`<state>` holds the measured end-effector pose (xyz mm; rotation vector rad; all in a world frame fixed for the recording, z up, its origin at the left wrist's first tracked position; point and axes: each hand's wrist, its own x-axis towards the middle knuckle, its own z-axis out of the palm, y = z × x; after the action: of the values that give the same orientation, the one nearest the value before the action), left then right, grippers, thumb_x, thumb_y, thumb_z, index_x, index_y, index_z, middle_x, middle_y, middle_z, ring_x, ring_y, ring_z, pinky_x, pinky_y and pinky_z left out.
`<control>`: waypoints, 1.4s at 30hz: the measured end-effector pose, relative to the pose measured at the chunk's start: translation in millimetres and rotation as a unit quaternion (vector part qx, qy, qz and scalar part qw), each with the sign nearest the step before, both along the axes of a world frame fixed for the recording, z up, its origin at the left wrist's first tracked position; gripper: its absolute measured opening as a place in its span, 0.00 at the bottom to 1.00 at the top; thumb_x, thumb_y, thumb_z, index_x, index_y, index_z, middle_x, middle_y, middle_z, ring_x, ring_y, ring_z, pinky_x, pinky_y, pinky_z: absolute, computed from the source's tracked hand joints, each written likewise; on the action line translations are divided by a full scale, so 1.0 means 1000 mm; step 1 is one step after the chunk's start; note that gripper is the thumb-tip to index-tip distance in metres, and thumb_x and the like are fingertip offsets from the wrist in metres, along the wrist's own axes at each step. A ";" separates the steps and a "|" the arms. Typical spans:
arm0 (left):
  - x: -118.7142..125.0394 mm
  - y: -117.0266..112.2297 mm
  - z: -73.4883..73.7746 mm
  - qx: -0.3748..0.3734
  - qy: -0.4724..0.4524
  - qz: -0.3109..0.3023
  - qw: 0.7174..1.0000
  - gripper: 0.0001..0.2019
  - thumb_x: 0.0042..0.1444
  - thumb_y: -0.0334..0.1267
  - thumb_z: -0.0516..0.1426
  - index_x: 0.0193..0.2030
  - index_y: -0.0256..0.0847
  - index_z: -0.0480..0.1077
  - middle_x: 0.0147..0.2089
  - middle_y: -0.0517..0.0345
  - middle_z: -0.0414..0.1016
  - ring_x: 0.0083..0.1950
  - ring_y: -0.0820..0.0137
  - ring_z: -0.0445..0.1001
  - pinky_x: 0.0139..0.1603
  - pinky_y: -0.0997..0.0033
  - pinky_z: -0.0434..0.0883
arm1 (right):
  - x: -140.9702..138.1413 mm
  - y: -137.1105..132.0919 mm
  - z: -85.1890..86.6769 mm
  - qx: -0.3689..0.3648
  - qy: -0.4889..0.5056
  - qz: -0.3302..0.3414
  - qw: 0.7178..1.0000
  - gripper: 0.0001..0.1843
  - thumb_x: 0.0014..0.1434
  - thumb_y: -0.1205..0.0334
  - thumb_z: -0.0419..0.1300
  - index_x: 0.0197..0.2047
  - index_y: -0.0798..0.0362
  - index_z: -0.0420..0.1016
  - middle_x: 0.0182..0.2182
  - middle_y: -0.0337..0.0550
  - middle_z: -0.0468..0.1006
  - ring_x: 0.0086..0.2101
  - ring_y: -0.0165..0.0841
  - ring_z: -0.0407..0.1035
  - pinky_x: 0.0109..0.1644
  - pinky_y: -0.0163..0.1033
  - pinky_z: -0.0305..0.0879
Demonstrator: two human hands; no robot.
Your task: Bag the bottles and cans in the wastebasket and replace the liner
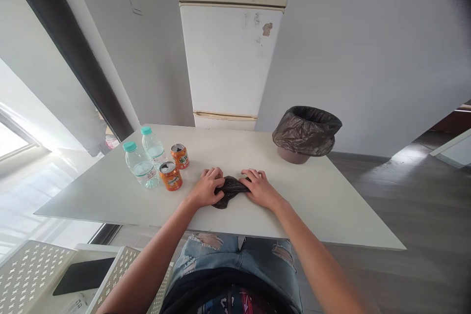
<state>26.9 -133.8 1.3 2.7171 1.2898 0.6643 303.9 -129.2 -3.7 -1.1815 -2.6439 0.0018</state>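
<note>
2 bare forearms (162,240) slant inward above ripped, faded blue denim jeans (235,252), on the near side of the fingers. At their ends, the left hand (209,187) and right hand (260,189) lie low over the smooth white table (294,216), palms down, knuckles raised, wrists turned slightly toward each other. The left fingers are curled narrow, holding 1 bunched end of a black plastic bag (231,187); the right fingers are bent and closed on its tapered other end. Thin, glossy and creased, the bag lies between the 2 sets of fingers.

Left of the left fingers stand 2 orange metal cans, cylindrical with silvery tops: a front can (170,179) and a rear can (180,157). Farther left are 2 upright clear plastic bottles (142,169) with turquoise caps (129,146). Beyond the right fingers, to the right, a round brown bin (293,156) carries a crinkled dark liner (303,135) flared over its rim. Straight past the fingers, behind the table, rises a boxy white refrigerator (228,59), its door scuffed.
</note>
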 end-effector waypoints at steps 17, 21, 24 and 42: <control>0.046 -0.016 -0.018 0.030 0.174 0.062 0.982 0.18 0.70 0.43 0.58 0.61 0.36 0.70 0.57 0.41 0.75 0.58 0.50 0.73 0.57 0.49 0.71 | 0.006 -0.004 -0.001 -0.080 0.058 0.056 0.994 0.22 0.70 0.44 0.62 0.56 0.52 0.70 0.51 0.51 0.74 0.50 0.44 0.69 0.55 0.49 0.69; 0.030 -0.020 -0.017 0.079 0.218 0.058 0.971 0.13 0.71 0.29 0.49 0.53 0.34 0.72 0.60 0.38 0.72 0.60 0.51 0.72 0.61 0.49 0.69 | 0.008 -0.010 0.004 -0.039 0.016 0.044 0.998 0.16 0.75 0.47 0.56 0.47 0.52 0.72 0.46 0.50 0.75 0.46 0.43 0.68 0.51 0.48 0.67; 0.025 -0.024 -0.011 0.072 0.211 0.032 0.974 0.15 0.72 0.27 0.45 0.56 0.35 0.70 0.63 0.39 0.72 0.64 0.54 0.70 0.66 0.51 0.67 | 0.005 -0.011 0.001 -0.006 -0.006 0.036 0.999 0.11 0.77 0.58 0.53 0.42 0.52 0.72 0.45 0.50 0.76 0.47 0.42 0.68 0.50 0.47 0.64; 0.010 -0.012 0.002 -0.081 0.235 0.009 0.969 0.13 0.69 0.26 0.46 0.51 0.40 0.69 0.48 0.47 0.79 0.47 0.57 0.80 0.43 0.61 0.73 | 0.008 -0.007 0.020 -0.107 -0.101 -0.001 0.989 0.12 0.64 0.72 0.53 0.45 0.48 0.73 0.38 0.40 0.83 0.33 0.34 0.72 0.34 0.40 0.45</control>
<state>36.9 -146.2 3.6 2.8206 1.3753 -0.1002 311.8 -136.4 16.1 -1.3145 -2.8769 0.1800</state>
